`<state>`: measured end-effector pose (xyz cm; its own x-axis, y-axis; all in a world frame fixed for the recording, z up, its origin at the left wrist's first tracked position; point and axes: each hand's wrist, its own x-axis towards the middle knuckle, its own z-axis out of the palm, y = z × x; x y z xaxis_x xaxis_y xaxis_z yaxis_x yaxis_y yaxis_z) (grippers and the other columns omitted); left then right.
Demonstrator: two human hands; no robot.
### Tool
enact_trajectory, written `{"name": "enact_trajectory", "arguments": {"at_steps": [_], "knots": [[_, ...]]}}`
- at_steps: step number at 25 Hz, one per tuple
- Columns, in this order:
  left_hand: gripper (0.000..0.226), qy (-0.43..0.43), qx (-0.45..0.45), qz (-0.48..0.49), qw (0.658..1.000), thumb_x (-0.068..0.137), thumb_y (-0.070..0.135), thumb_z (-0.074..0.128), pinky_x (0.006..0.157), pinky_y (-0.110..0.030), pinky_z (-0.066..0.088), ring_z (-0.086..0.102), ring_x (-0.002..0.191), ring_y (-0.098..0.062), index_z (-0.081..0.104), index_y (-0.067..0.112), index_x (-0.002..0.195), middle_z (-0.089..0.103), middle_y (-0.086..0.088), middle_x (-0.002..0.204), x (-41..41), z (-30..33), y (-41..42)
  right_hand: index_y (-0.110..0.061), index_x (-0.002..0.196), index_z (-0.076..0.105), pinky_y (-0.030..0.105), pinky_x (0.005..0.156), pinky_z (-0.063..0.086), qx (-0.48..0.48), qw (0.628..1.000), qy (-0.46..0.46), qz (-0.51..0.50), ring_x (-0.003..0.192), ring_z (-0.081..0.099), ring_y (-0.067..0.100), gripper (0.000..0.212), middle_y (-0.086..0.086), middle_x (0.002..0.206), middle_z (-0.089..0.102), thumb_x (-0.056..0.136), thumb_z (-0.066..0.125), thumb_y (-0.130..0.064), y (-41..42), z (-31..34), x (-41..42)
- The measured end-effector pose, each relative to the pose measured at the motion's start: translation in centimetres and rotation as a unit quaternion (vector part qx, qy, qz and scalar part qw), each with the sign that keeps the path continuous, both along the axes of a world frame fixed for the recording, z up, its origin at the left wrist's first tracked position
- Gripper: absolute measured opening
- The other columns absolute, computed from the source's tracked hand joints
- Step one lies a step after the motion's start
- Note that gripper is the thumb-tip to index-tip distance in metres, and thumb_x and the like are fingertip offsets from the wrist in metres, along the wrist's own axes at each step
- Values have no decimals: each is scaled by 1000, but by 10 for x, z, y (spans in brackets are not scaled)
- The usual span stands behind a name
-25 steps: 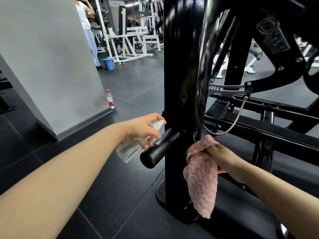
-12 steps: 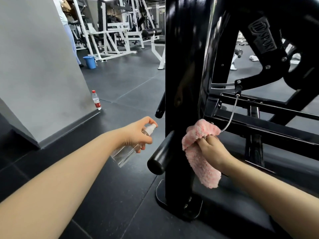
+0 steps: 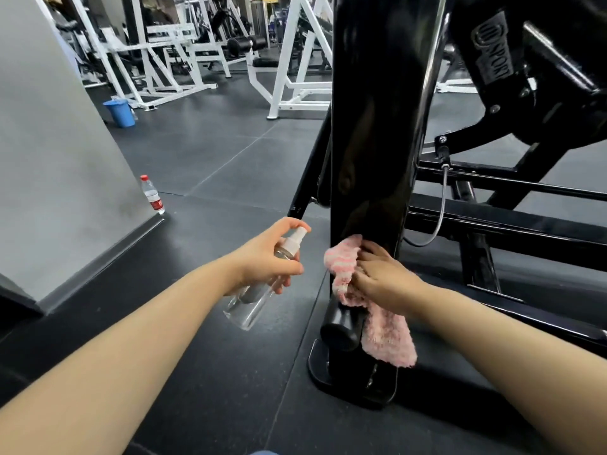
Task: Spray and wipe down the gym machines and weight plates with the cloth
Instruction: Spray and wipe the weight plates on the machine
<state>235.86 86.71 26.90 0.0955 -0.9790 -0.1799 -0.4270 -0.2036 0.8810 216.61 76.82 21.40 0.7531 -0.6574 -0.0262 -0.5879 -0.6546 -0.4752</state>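
Observation:
A tall glossy black upright post (image 3: 371,126) of a gym machine stands in front of me on a black foot plate (image 3: 351,385). My right hand (image 3: 381,277) presses a pink fluffy cloth (image 3: 384,333) against the post's lower front, just above a short black peg (image 3: 341,326). The cloth's loose end hangs down beside the peg. My left hand (image 3: 266,257) grips a clear spray bottle (image 3: 259,290), finger on its white nozzle, which points toward the post.
A grey pillar (image 3: 59,159) stands at left with a water bottle (image 3: 152,194) at its base. A blue bucket (image 3: 120,112) and white machine frames (image 3: 289,77) stand behind. Black frame bars and a cable (image 3: 440,211) lie to the right.
My right hand has slid the cloth from the post's right edge round to its front face, lower, near the peg. The view has shifted right. My left hand still holds the bottle.

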Motion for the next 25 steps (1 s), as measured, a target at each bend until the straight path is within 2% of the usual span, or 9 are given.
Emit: {"name": "enact_trajectory", "arguments": {"at_steps": [2,3,7,10,12,15,20,23,25], "knots": [[51,13,-13,0,1000,84,-9,57,50,-28,49,54,54,-16,44,32,113,50,-5,82,-4,0,-6,-23,136,50,30,117,3,-48,999,-1,19,145,6,13,71,-7,148,37,83,10,-50,10,-11,4],[52,21,-21,0,1000,84,-8,57,49,-27,49,54,53,-15,44,32,113,51,-5,81,-7,-1,-9,-22,131,55,29,117,1,-46,999,-21,12,145,6,13,68,-7,146,39,83,14,-46,17,-13,6],[51,32,-41,-5,999,84,-6,60,48,-26,49,54,52,-14,43,32,113,52,-6,79,-23,-12,-16,-24,92,70,36,114,7,-94,988,-60,103,137,27,17,45,-6,127,56,80,32,-46,72,-15,1],[51,22,-30,-13,999,84,-3,62,49,-27,49,55,53,-14,42,33,113,54,-5,80,-29,-17,-14,-24,80,70,47,112,26,-187,966,-79,159,128,41,24,29,0,123,59,89,49,-42,86,-28,-14],[52,16,-27,-4,1000,83,-2,64,50,-28,50,55,54,-14,42,34,114,55,-4,80,-30,-18,-10,-25,90,72,44,112,27,-233,950,-72,193,130,41,28,31,5,134,54,92,47,-43,73,-30,-22],[56,-15,-35,29,999,83,1,66,51,-30,51,56,55,-16,39,35,117,56,-3,80,-31,-13,1,-34,110,68,38,113,15,-253,938,-31,235,133,37,27,38,6,141,48,95,36,-48,57,-23,-23],[50,0,-67,116,991,81,9,71,53,-26,50,54,56,-16,41,22,118,57,-1,76,-33,-4,20,-34,114,66,36,111,14,-267,924,-18,274,129,35,23,45,6,141,47,96,28,-49,45,-6,-24],[39,5,-82,153,985,77,16,75,52,-26,49,53,55,-17,45,21,103,56,0,77,-32,5,26,-36,126,57,30,108,18,-200,962,12,187,130,33,22,67,0,146,38,89,9,-65,23,2,-23],[35,24,-99,171,980,78,23,73,55,-28,49,55,56,-15,45,22,98,56,1,77,-34,17,25,-41,128,51,32,103,20,-255,956,94,109,125,31,20,74,-4,141,35,82,1,-67,3,9,-13]]}}
